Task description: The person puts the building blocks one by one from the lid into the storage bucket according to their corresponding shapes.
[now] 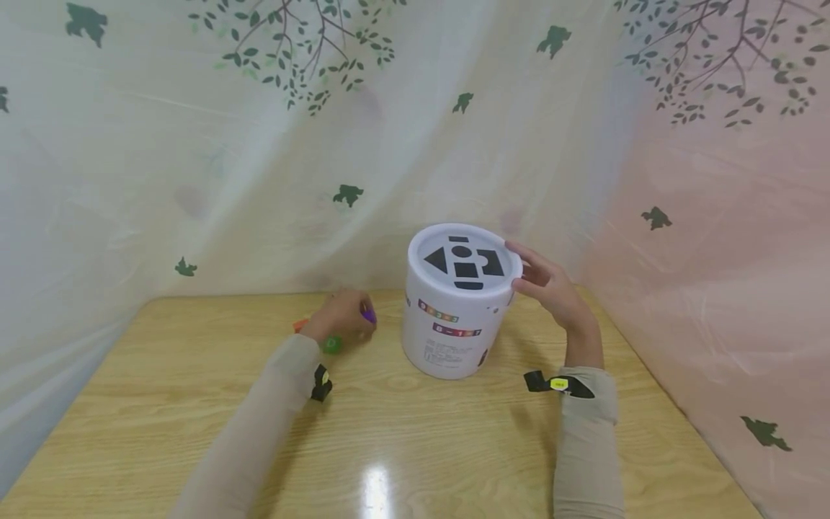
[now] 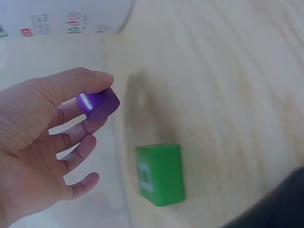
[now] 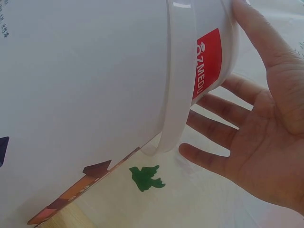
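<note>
Left of centre in the head view, the left hand (image 1: 340, 315) pinches a glossy, rounded purple block (image 2: 99, 105) between its fingers above the bench (image 1: 454, 447), and so smooth a curve could slip out if the pinch loosens. Right of centre, the right hand (image 1: 551, 288) has its fingers spread against the rim of the smooth white tub (image 1: 421, 339), unclenched, so an uneven push might slide or tip it; its round lid (image 1: 462, 260) has black shapes, and a boxy green block (image 2: 166, 175) sits lower right in the left wrist view

Glossy purple block (image 2: 103, 108), smooth wood-grain table (image 1: 441, 447)
</note>
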`<state>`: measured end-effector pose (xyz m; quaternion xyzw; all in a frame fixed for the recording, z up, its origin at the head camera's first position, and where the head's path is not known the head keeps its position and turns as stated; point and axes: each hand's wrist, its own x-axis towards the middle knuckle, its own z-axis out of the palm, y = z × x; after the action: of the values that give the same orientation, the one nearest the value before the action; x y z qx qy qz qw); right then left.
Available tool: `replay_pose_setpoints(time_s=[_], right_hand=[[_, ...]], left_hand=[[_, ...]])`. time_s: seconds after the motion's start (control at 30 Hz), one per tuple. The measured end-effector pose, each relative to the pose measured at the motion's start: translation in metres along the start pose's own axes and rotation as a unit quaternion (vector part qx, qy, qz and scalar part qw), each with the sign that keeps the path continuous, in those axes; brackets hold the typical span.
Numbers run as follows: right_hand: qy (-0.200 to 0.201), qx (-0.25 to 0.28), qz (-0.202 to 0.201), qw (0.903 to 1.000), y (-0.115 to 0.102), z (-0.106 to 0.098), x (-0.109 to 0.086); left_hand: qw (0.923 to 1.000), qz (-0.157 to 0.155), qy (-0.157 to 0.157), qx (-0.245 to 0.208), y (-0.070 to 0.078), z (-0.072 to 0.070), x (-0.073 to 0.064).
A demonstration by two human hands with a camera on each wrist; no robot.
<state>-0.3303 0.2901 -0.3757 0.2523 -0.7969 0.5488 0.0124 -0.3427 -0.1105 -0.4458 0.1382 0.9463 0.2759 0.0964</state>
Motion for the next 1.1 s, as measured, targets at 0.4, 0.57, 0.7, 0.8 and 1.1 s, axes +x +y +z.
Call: replay_pose_setpoints(time_s=[0.4, 0.57, 0.7, 0.8, 1.1], right_hand=[[0.002, -0.001, 0.003, 1.0000, 0.001, -0.001, 0.001], [0.001, -0.002, 0.001, 1.0000, 0.001, -0.001, 0.001], [0.001, 0.001, 0.002, 1.0000, 0.001, 0.000, 0.001], [0.003, 0.001, 0.003, 1.0000, 0.001, -0.001, 0.000], [-0.001, 0.000, -0.005, 1.0000, -0.002, 0.000, -0.001]], left_hand=[[0.9973, 0.054, 0.006, -0.049, 0.025, -0.036, 0.003], [0.9968, 0.054, 0.031, -0.050, 0.038, -0.050, 0.002], [0.9951, 0.061, 0.069, -0.034, 0.051, -0.059, 0.000], [0.9924, 0.073, 0.097, -0.023, 0.060, -0.065, -0.002], [0.9825, 0.085, 0.164, -0.019, 0.088, -0.081, -0.011]])
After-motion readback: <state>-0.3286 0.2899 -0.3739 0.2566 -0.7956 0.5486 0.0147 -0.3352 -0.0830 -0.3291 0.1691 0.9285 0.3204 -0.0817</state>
